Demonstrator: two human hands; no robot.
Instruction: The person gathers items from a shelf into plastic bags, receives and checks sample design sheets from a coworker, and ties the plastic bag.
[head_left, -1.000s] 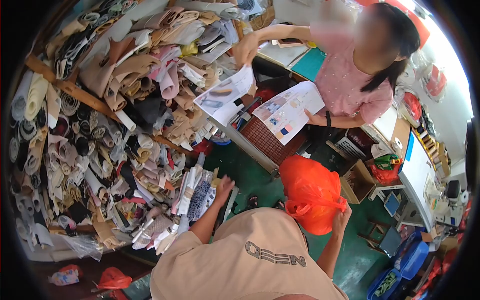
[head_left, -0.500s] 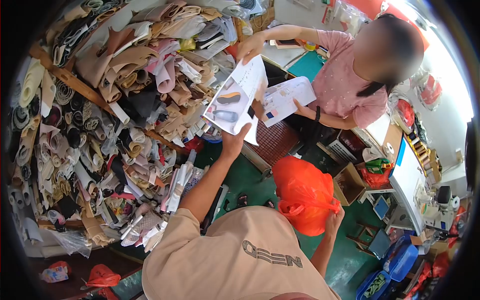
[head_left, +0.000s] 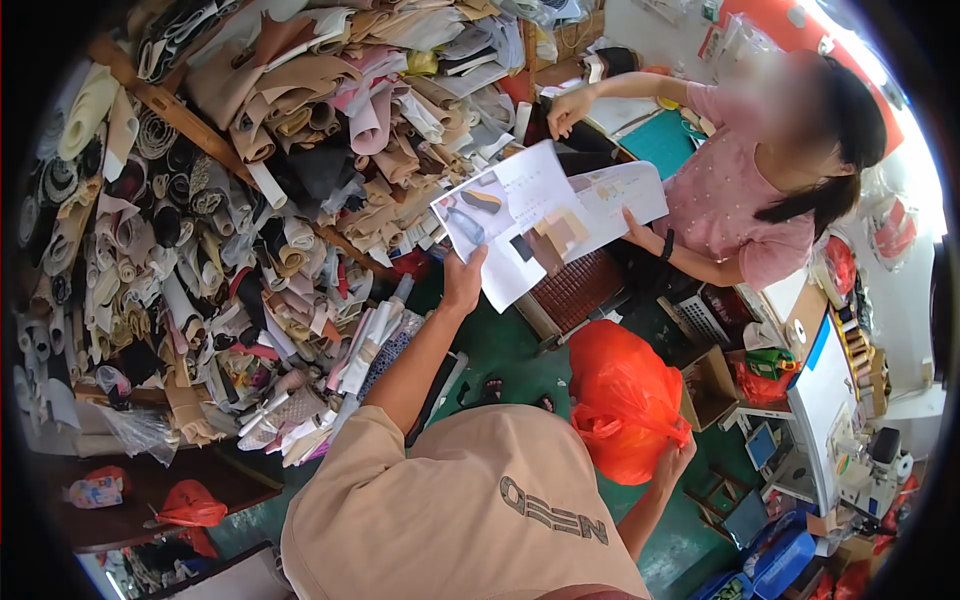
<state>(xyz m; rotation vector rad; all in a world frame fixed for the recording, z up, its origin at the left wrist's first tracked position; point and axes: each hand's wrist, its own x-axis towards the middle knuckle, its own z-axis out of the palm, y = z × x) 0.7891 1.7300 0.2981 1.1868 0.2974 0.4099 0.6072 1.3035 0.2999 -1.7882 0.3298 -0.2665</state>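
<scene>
My left hand [head_left: 462,282] is closed on the lower left edge of a white paper sheet [head_left: 515,275]. Shoe pictures and handwriting show on it, with dark and tan material swatches [head_left: 558,232] on its right part. Low on the right, my right hand [head_left: 675,458] grips the gathered top of a full red plastic bag [head_left: 620,385]; its contents are hidden. Across from me, a person in a pink top [head_left: 740,200] holds a second printed sheet [head_left: 625,195], partly behind mine. That person's other hand [head_left: 570,110] is off my sheet.
Rolled and folded material [head_left: 270,110] is piled high along the left. A brown woven-topped seat [head_left: 580,292] stands ahead, beside a cardboard box [head_left: 710,385]. To the right are a white worktable [head_left: 815,400], a sewing machine [head_left: 875,475] and blue bins [head_left: 785,555].
The other person's raised hand has let go of the top of my sheet and drawn back. My sheet has turned and lies flatter, showing its swatches. My right hand still holds the bag.
</scene>
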